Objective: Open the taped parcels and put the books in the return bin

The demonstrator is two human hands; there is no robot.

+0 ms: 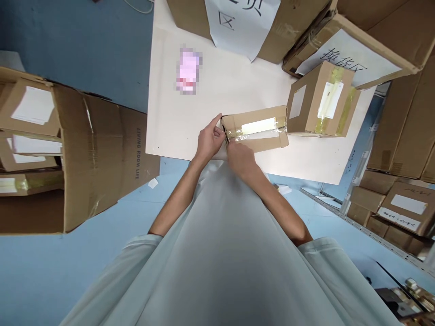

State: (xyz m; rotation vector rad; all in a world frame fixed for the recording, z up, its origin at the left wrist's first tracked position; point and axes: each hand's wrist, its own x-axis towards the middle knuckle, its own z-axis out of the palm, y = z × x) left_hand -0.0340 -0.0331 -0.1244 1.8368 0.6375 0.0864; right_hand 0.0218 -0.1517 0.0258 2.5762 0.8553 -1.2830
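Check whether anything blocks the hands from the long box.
Nothing visible does: the left hand and right hand are at the left end of the long box. A second box stands by its right end, away from them.

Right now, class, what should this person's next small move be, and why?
Probably a gentle pull by the right hand at the left end of the small carton, the left hand steadying it: both hands are there, beside a dark gap, and shiny tape runs close by.
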